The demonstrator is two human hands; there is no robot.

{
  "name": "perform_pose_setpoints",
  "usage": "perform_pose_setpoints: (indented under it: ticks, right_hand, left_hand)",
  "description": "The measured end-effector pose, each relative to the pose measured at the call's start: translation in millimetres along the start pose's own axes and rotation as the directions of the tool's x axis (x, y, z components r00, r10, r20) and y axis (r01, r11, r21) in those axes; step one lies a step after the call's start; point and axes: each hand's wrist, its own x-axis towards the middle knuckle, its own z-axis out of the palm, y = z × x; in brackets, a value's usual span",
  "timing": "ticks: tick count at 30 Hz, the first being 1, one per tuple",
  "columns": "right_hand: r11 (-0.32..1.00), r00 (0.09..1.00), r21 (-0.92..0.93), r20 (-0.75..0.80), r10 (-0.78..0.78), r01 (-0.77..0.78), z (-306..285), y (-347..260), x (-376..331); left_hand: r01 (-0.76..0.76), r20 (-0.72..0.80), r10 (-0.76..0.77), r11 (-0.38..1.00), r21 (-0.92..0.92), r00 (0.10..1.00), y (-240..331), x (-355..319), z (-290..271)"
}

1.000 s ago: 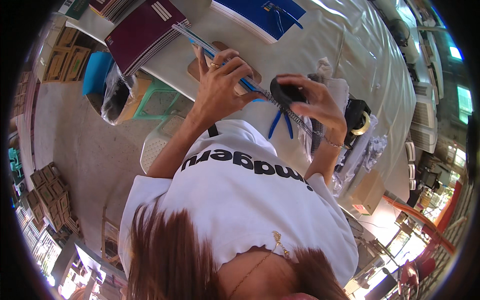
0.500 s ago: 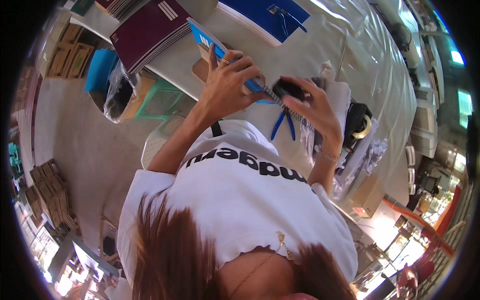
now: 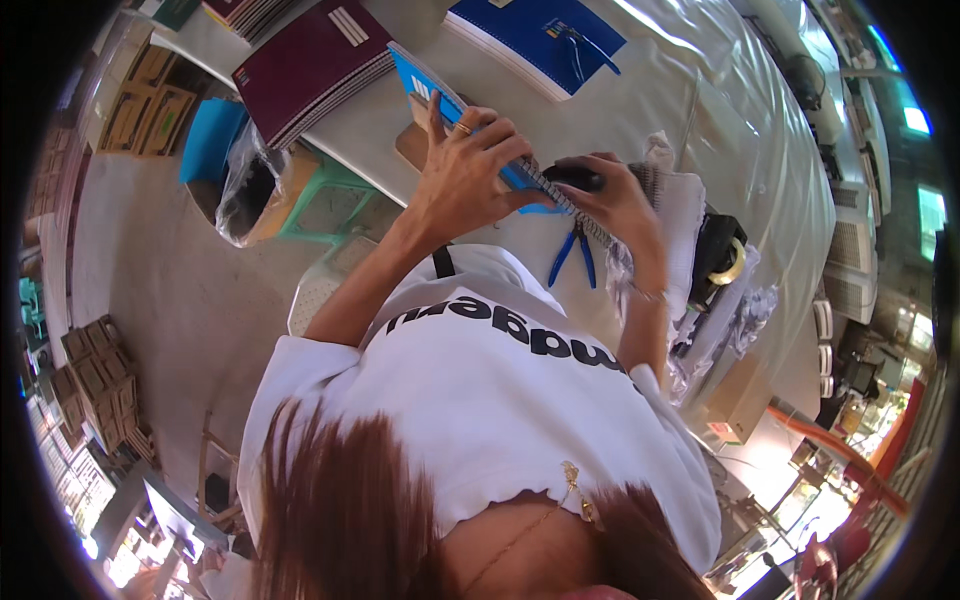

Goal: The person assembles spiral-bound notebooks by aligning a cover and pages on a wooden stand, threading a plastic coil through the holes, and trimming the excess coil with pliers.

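Note:
My left hand is closed round a light-blue spiral notebook, held on edge. A metal wire coil runs along the notebook's spine and sticks out past its end toward my right hand. The fingers of that hand are wrapped round a smooth black object, pressed near the coil; its kind is not clear. Just below the coil, blue-handled pliers lie on the table. Part of a brown board shows behind my left hand.
Maroon spiral notebooks are stacked at the far left, dark-blue ones at the far middle, with a blue-handled tool on top. To the right are a white cloth and a tape roll. A green stool stands beside the table.
My right hand has tilted in closer to the coil, and the black object has turned level against it. My left hand keeps its hold on the notebook. The whole view has shifted slightly.

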Motion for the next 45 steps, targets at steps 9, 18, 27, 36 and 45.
perform_pose_setpoints:
  ticks: [9, 18, 27, 36, 45]
  right_hand:
    - [0.966, 0.985, 0.194, 0.042, 0.167, -0.172, -15.1, -45.9, 2.4]
    - [0.915, 0.964, 0.306, 0.101, 0.244, -0.264, -13.3, -9.9, 14.0]
    - [0.853, 0.945, 0.411, 0.08, 0.317, -0.321, 4.6, 4.4, 17.7]
    - [0.785, 0.945, 0.538, 0.071, 0.32, -0.306, 0.8, 15.9, 33.1]
    - [0.958, 0.972, 0.165, 0.016, 0.236, -0.236, -3.3, 27.8, 48.2]
  left_hand:
    - [0.015, 0.001, -0.015, 1.0, -0.007, 1.0, 1.2, -0.8, -0.3]
    - [0.035, -0.032, -0.037, 0.999, -0.038, 0.999, 4.8, 7.3, -7.4]
    - [0.02, -0.082, -0.017, 0.999, 0.044, 0.997, -0.4, 3.0, -8.0]
    - [0.061, -0.204, -0.032, 0.988, 0.14, 0.978, -25.0, 6.2, -9.6]
    - [0.056, -0.224, -0.029, 0.992, 0.113, 0.974, -36.5, 13.3, -9.7]
